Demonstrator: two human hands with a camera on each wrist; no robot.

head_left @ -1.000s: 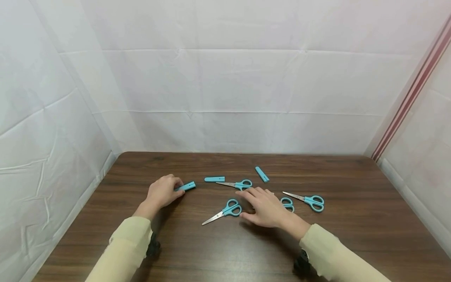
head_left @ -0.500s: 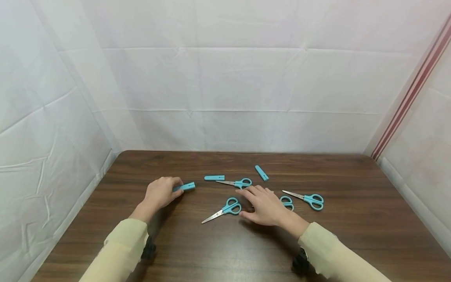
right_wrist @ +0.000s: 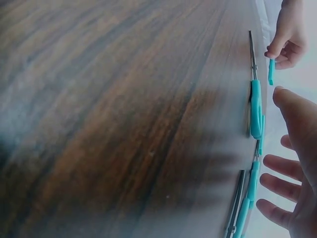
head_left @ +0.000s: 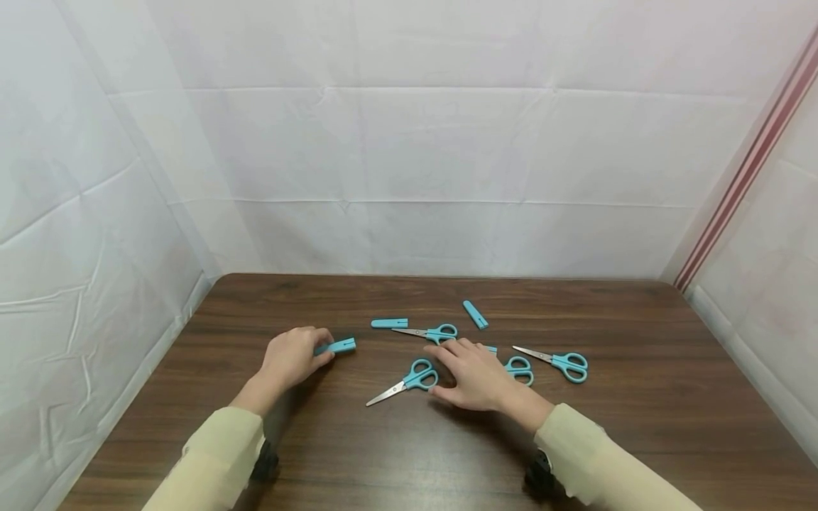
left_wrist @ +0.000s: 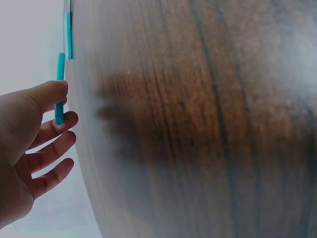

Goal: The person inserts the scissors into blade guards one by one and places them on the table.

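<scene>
**Left hand lifts a blade cover while the right settles over the scissors**

The left hand (head_left: 290,357) pinches a small teal plastic blade cover (head_left: 339,346) between thumb and fingertips, at the left of the dark wood-grain table (head_left: 639,426). Compared with a second ago, the cover has crept slightly toward the person and to the right, and the left wrist view shows it held by its near end, apparently just clear of the wood. That reads as a grip already secured, not a reach in progress.

The right hand (head_left: 476,376) lies flat with fingers spread and relaxed, holding nothing. It has drifted a little to the left since the earlier frames and now hovers over or rests just beside the nearest teal-handled scissors (head_left: 409,380), whose bare blades point toward the left front edge. Whether the palm touches the table cannot be told. A judgement: this hand looks about to take up those scissors, so cover and blades may soon meet.

Further back lie a second uncovered pair of teal scissors (head_left: 429,332), with a loose teal cover (head_left: 389,323) beside its tip and another loose cover (head_left: 475,314) angled behind. A third pair of scissors (head_left: 557,363) lies to the right, and a fourth pair's handles (head_left: 520,369) peek out beside the right hand.
</scene>
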